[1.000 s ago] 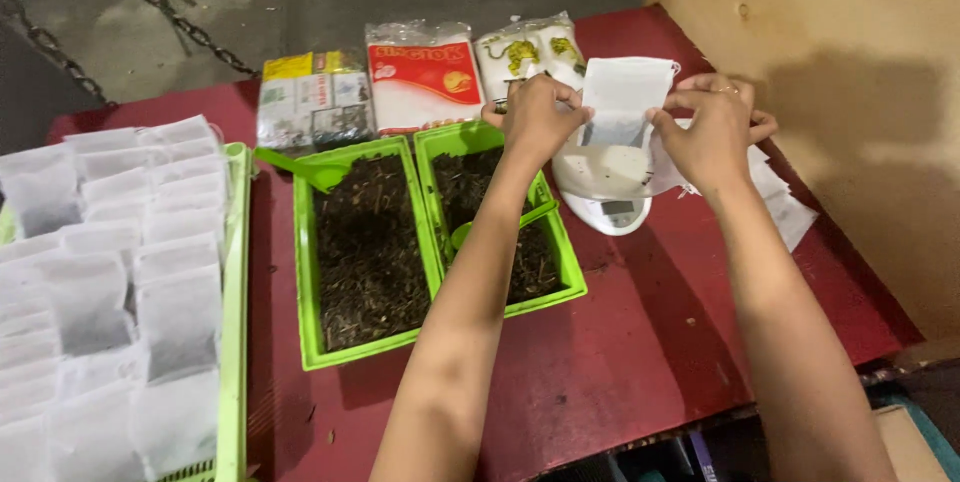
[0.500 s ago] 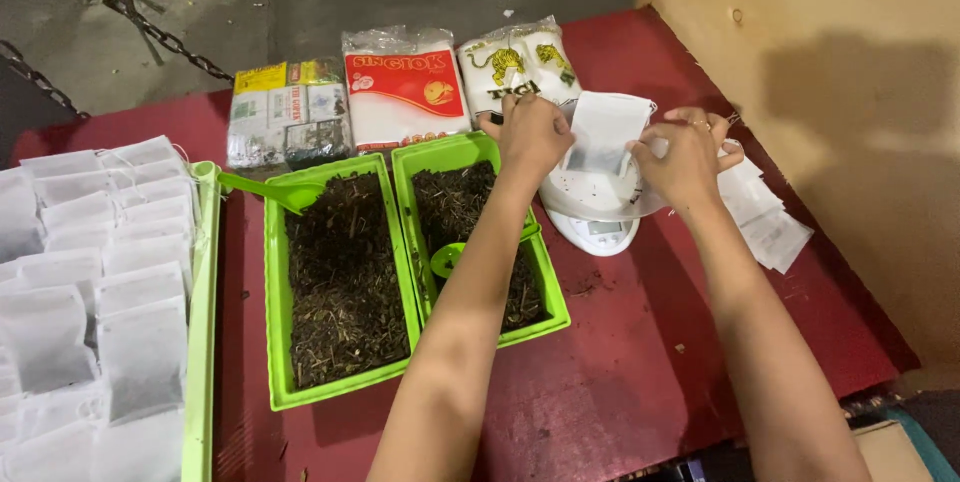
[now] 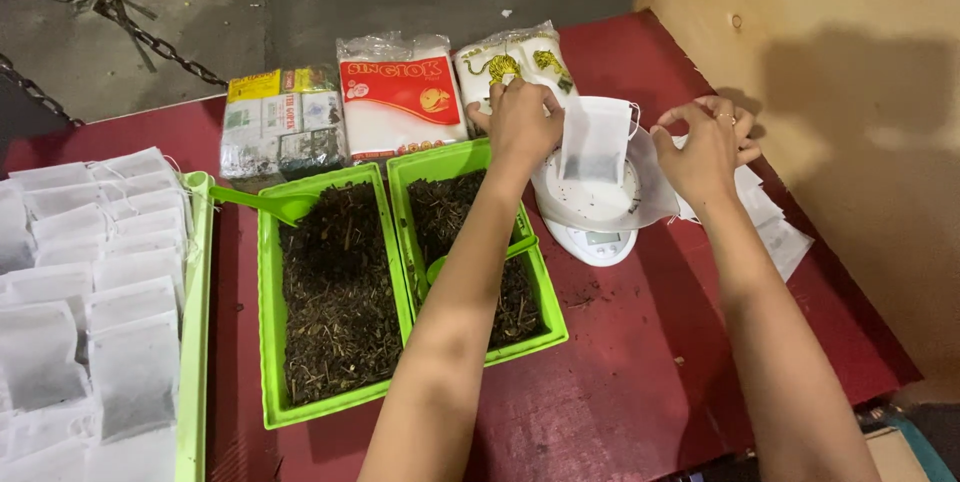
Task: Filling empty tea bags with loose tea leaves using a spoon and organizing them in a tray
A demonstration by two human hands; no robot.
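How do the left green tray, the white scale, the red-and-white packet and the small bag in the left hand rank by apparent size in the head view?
1. Left green tray, clearly largest.
2. White scale and red-and-white packet: they look alike, and the bag hides part of the scale, so no ranking.
3. Small bag held by the left hand, smallest.

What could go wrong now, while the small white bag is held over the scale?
The left hand alone pinches the filter bag by its top edge; it may tip and spill its dark contents onto the scale. The left forearm crosses the right green tray and could knock the green scoop resting in the loose leaves.
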